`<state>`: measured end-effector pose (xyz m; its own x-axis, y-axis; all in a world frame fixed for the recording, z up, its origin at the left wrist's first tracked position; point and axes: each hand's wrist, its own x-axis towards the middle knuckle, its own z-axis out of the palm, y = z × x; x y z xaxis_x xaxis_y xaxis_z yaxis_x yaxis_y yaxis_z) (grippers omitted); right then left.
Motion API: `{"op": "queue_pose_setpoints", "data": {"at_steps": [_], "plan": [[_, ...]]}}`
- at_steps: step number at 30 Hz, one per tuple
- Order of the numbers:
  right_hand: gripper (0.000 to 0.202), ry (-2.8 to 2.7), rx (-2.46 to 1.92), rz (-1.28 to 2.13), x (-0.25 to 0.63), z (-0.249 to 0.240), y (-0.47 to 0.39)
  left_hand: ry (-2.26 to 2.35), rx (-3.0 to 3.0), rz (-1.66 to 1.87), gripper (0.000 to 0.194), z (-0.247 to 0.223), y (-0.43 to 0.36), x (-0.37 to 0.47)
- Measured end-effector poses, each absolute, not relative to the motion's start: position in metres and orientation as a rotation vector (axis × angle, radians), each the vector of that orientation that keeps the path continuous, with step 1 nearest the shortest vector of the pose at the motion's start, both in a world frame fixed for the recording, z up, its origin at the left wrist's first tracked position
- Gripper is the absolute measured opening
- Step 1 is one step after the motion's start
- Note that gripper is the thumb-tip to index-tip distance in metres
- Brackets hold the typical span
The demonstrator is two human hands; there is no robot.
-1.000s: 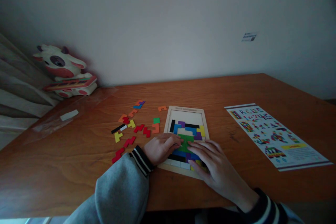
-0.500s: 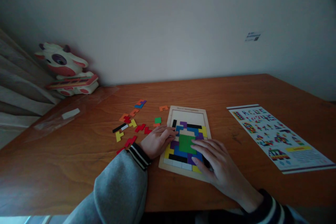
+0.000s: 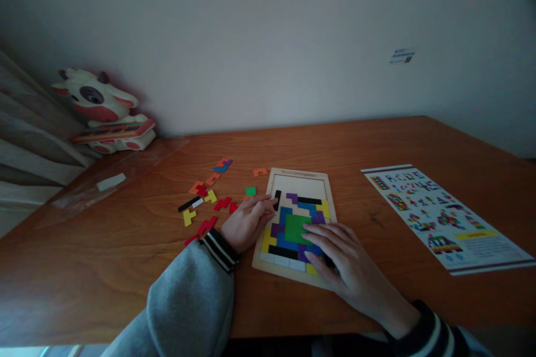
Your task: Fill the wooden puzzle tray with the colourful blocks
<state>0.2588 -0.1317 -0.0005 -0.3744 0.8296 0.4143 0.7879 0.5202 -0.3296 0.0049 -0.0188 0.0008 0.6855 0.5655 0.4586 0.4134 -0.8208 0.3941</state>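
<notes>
A wooden puzzle tray (image 3: 259, 264) lies before me, partly filled with coloured block pieces. Curled at its left rim is my left hand (image 3: 247, 223), its fingertips against a long black puzzle piece (image 3: 277, 199). My right hand (image 3: 343, 251) lies over the tray's right side, fingers outstretched. Its fingertips rest on a large green square (image 3: 294, 228) in the middle. Left of the square sits a blue piece (image 3: 285, 214); a purple piece (image 3: 292, 197) is farther back. The right palm hides part of the lower right corner.
Loose coloured pieces, among them a yellow one (image 3: 189, 217) and a green one (image 3: 250, 191), are scattered left of the tray. A printed pattern sheet (image 3: 444, 217) lies at the right. A cow-shaped toy keyboard (image 3: 113, 114) stands at the back left beside clear plastic wrap (image 3: 84, 195).
My left hand has drawn back to the left from the blue piece to the black one. That blue piece now sits nearer to me. My right hand stays almost still.
</notes>
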Motion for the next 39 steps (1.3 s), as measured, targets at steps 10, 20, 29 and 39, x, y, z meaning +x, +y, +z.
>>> {"op": "queue_pose_setpoints", "data": {"at_steps": [10, 20, 29, 39], "plan": [[0.028, -2.226, -1.325, 0.1, 0.259, -0.002, -0.132, 0.691, 2.692, 0.877, 0.011, 0.003, -0.023, 0.001], [0.027, -2.201, -1.315, 0.076, 0.258, -0.002, -0.131, 0.667, 2.688, 0.868, 0.013, 0.01, -0.025, 0.0], [0.03, -2.198, -1.35, 0.027, 0.268, -0.001, -0.124, 0.576, 2.703, 0.896, 0.012, 0.005, -0.029, 0.002], [0.031, -2.049, -1.215, 0.145, 0.248, 0.008, -0.098, 0.593, 2.455, 1.123, 0.013, 0.017, -0.033, 0.005]]}}
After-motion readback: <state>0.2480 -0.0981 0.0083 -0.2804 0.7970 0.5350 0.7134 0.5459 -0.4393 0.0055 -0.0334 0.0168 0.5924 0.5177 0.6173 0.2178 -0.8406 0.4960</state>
